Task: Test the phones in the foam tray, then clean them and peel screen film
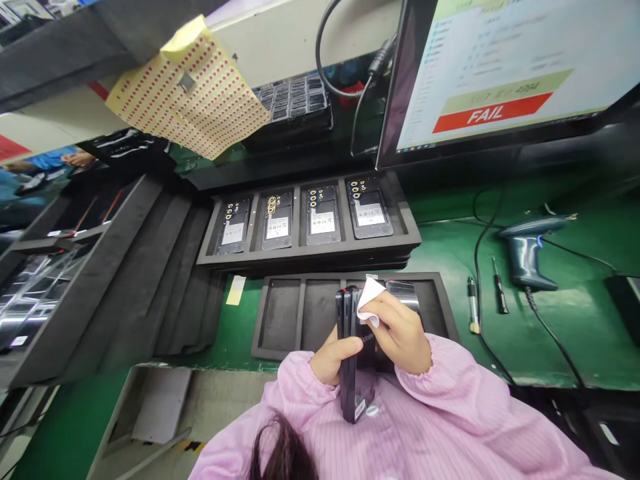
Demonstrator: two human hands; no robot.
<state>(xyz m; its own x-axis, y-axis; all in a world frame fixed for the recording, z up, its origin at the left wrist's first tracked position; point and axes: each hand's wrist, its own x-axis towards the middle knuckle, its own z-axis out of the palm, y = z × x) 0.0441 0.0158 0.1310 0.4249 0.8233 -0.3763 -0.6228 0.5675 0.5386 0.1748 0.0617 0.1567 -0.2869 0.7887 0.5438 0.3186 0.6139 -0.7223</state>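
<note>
Close to my chest, my left hand [337, 353] grips a small stack of black smartphones [349, 333] on edge, its thumb lying across their sides. My right hand [403, 330] pinches a folded white wiping cloth [371, 300] against the upper part of the phone nearest it. Behind both hands lies a black foam tray [280, 280] with compartments. In its right part a glossy dark panel [404, 293] is partly visible. The fingers of my left hand behind the stack are hidden.
Another foam tray [300, 256] holds several opened phone bodies with white labels. Foam trays [180, 287] are stacked at the left. To the right are a barcode scanner [527, 253], a screwdriver [499, 287], a pen-like tool [473, 303] and cables. A monitor [493, 107] reads FAIL.
</note>
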